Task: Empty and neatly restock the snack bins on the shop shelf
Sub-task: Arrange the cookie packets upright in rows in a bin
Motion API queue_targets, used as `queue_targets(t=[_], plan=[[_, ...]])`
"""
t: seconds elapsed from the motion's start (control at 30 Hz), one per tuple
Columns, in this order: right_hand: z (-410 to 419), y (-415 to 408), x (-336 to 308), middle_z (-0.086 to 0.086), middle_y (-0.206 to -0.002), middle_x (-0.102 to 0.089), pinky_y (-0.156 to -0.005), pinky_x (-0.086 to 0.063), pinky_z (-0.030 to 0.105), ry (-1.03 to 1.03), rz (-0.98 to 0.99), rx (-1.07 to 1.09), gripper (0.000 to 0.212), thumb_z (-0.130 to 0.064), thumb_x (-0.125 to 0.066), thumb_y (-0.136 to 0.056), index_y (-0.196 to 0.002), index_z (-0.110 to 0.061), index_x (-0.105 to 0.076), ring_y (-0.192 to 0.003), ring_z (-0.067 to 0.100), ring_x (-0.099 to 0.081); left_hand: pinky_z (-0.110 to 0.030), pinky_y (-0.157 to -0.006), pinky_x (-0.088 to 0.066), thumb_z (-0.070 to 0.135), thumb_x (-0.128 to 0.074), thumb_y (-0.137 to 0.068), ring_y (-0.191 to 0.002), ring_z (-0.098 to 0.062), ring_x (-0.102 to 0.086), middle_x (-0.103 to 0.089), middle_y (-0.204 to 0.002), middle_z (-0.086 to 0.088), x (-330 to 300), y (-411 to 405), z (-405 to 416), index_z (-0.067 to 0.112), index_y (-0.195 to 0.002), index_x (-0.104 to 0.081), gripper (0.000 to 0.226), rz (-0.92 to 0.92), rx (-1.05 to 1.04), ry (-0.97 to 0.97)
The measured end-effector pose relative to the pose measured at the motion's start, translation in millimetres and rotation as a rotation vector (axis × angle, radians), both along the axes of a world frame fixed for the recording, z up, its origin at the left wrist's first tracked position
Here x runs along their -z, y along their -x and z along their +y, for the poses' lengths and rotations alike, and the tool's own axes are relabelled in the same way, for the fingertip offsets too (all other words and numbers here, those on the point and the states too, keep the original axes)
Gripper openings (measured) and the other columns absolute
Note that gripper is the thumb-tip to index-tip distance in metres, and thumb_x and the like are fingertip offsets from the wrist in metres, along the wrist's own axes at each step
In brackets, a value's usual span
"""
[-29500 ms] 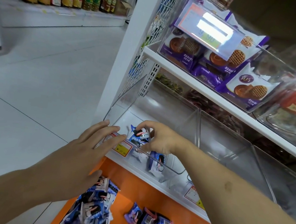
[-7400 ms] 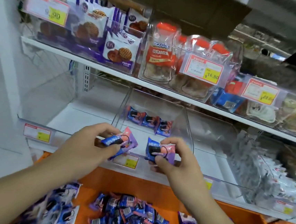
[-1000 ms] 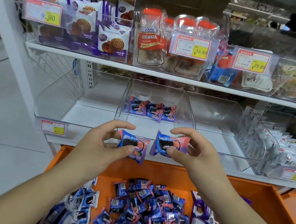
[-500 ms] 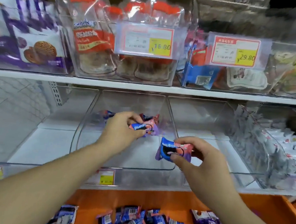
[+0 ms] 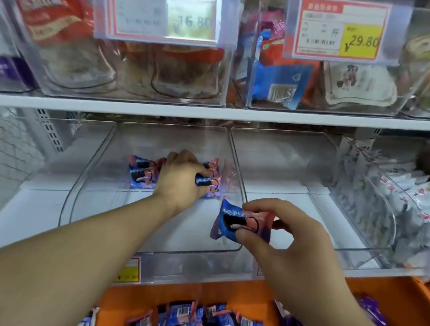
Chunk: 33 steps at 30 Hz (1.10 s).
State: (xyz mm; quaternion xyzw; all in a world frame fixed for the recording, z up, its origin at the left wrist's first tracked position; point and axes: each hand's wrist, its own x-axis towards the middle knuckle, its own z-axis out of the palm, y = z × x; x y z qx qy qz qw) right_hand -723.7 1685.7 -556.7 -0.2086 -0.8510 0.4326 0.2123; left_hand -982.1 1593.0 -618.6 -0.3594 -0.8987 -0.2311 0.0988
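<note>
Far left: clear bin on the white shelf, nothing seen inside.
Left hand: reached deep into the middle clear bin, fingers curled round a blue-and-pink snack packet, held at the back row.
Back row: more blue-and-pink packets lined up against the rear of that bin, just left of the hand and touching it.
Right hand: near the front right corner of the same bin, thumb and fingers pinching a second packet, tilted, above the bin floor.
Right of centre: another clear bin, bare floor showing.
Far right: bin of white wrapped snacks, stacked on edge, blurred.
Above: upper shelf bins with red-labelled jars, price tag 16.80, price tag 29.80, blue pouch.
Below: orange tray under the shelf edge, holding a loose pile of blue packets; yellow price label on the shelf front.
</note>
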Motion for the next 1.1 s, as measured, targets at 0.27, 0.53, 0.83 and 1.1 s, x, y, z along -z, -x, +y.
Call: queue_targets(t=[0.27,0.53,0.83,1.1], plan=[[-8,2,-9,-0.03,-0.11,-0.063,-0.076,-0.042,0.014,-0.005,-0.01,0.025,0.036,-0.039,-0.083,-0.085,-0.109,-0.052,-0.06,-0.102,-0.014,-0.048,-0.029,-0.085,-0.057,0.019,-0.069,-0.098,-0.094,-0.013,-0.07,-0.076,-0.102,0.006,-52,-51,-45,0.024,-0.109,-0.078,0.015,-0.573,0.089,-0.501],[-28,11,-16,-0.021,-0.119,-0.061,-0.078,-0.039,0.002,-0.08,0.029,-0.039,0.037,-0.041,-0.083,-0.085,-0.114,-0.048,-0.061,-0.109,-0.018,-0.045,-0.043,-0.086,-0.063,0.012,-0.087,-0.077,-0.086,-0.032,-0.078,-0.076,-0.108,-0.008,-86,-109,-102,0.025,-0.109,-0.077,0.036,-0.883,0.321,-0.479],[5,7,-2,-0.045,-0.156,-0.01,-0.11,-0.007,0.004,-0.402,-0.157,-0.143,0.073,-0.037,-0.07,-0.099,-0.157,-0.052,-0.028,-0.137,-0.022,-0.002,-0.038,-0.076,-0.06,0.013,-0.092,-0.073,-0.073,-0.018,-0.074,-0.073,-0.072,0.004,-50,-46,-71,0.031,-0.088,-0.074,0.029,-0.527,0.049,-0.292],[12,9,10,-0.048,-0.156,-0.014,-0.111,-0.036,0.011,-0.382,-0.099,-0.158,0.073,-0.033,-0.073,-0.097,-0.149,-0.064,-0.032,-0.146,-0.014,-0.011,-0.024,-0.062,-0.044,0.02,-0.088,-0.081,-0.084,-0.015,-0.064,-0.069,-0.089,0.006,-20,-26,-19,0.026,-0.101,-0.075,0.025,-0.28,-0.004,-0.059]])
